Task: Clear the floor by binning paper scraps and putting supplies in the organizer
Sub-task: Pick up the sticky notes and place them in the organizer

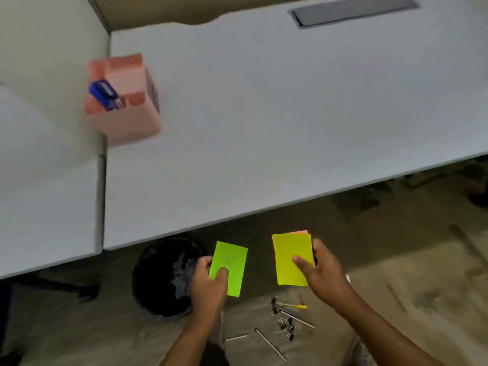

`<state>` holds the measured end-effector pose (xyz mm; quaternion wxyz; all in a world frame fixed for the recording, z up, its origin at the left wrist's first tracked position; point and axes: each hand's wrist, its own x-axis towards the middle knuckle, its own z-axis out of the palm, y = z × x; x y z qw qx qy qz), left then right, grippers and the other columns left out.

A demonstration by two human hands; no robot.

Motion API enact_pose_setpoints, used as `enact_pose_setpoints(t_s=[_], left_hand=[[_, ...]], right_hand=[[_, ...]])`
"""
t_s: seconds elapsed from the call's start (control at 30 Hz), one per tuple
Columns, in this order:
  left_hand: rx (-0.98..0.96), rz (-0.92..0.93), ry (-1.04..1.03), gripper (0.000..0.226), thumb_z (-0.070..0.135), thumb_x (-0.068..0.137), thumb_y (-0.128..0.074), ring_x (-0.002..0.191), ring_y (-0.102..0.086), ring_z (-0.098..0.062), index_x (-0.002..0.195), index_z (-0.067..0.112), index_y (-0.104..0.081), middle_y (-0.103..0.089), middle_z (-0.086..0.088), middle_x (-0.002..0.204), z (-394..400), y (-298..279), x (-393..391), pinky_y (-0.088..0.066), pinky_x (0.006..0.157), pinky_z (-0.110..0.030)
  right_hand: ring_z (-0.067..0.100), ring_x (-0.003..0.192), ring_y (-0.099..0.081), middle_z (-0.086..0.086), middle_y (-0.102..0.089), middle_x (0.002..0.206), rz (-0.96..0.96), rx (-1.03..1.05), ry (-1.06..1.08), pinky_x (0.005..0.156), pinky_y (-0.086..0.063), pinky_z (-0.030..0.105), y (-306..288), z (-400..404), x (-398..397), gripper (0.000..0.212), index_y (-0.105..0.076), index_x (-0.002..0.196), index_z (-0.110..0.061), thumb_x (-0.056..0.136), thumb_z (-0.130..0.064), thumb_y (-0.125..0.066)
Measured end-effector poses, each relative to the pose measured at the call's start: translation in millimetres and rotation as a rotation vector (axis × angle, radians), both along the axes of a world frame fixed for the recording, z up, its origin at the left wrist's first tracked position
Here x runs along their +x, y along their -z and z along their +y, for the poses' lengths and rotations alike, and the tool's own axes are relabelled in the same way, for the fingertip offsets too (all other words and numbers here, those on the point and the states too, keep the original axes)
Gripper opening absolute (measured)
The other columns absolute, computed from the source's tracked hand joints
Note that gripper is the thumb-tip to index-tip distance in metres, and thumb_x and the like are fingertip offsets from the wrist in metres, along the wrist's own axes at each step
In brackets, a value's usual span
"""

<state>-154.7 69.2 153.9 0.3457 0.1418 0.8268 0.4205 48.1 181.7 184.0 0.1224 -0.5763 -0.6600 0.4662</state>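
Left hand (211, 280) pinching a green note (229, 268), right hand (320, 270) pinching yellow notes (291, 257) near the bin (161, 278); pins (286, 324) are lying unsorted on the floor (409, 299)

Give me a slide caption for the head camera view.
Left hand holds green paper, right hand yellow sheets, beside black bin.

A matt green paper sheet (229, 268) and a matt yellow paper stack (291, 258) are seen. The pink organizer (126, 120) looks like smooth plastic, the white desk top (264, 114) smooth and matt. A glossy black liner is seen in the bin (163, 278). The floor (409, 286) appears rough and dull.
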Motion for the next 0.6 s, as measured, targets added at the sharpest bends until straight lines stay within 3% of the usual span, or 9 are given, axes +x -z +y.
enact_pose_setpoints(t_s=[0.2, 0.3, 0.47, 0.6], left_hand=[[0.112, -0.053, -0.030, 0.017, 0.002, 0.082, -0.058, 0.067, -0.065, -0.023, 0.088, 0.018, -0.060, -0.068, -0.004, 0.078, -27, -97, -85, -0.051, 0.059, -0.035], [0.143, -0.084, -0.027, 0.018, 0.006, 0.083, -0.057, 0.065, -0.068, -0.019, 0.088, 0.023, -0.059, -0.070, -0.001, 0.079, -34, -126, -125, -0.054, 0.054, -0.033], [0.226, -0.081, -0.036, 0.027, 0.007, 0.089, -0.053, 0.061, -0.067, -0.004, 0.094, 0.033, -0.059, -0.070, 0.008, 0.083, -14, -165, -176, -0.050, 0.048, -0.021], [0.260, -0.043, -0.087, 0.024, 0.007, 0.089, -0.050, 0.069, -0.065, -0.008, 0.089, 0.028, -0.061, -0.071, 0.007, 0.085, 10, -188, -207, -0.045, 0.058, -0.026]], right_hand=[[-0.002, 0.082, -0.059, -0.011, -0.063, 0.090, 0.064, 0.042, 0.008, 0.061, -0.042, 0.009, -112, -16, -83, 0.019, -0.054, 0.103, -0.021, 0.089, -0.018, -0.066], [-0.003, 0.082, -0.060, -0.012, -0.063, 0.091, 0.137, 0.056, 0.019, 0.059, -0.044, 0.009, -148, -20, -127, 0.020, -0.053, 0.104, -0.023, 0.090, -0.018, -0.065], [-0.004, 0.081, -0.060, -0.019, -0.061, 0.092, 0.229, 0.049, 0.012, 0.054, -0.044, 0.004, -179, -18, -190, 0.017, -0.051, 0.091, -0.032, 0.091, -0.020, -0.064], [-0.003, 0.084, -0.059, -0.015, -0.062, 0.095, 0.255, 0.059, -0.004, 0.057, -0.043, 0.009, -188, 1, -232, 0.017, -0.052, 0.102, -0.029, 0.091, -0.026, -0.064]])
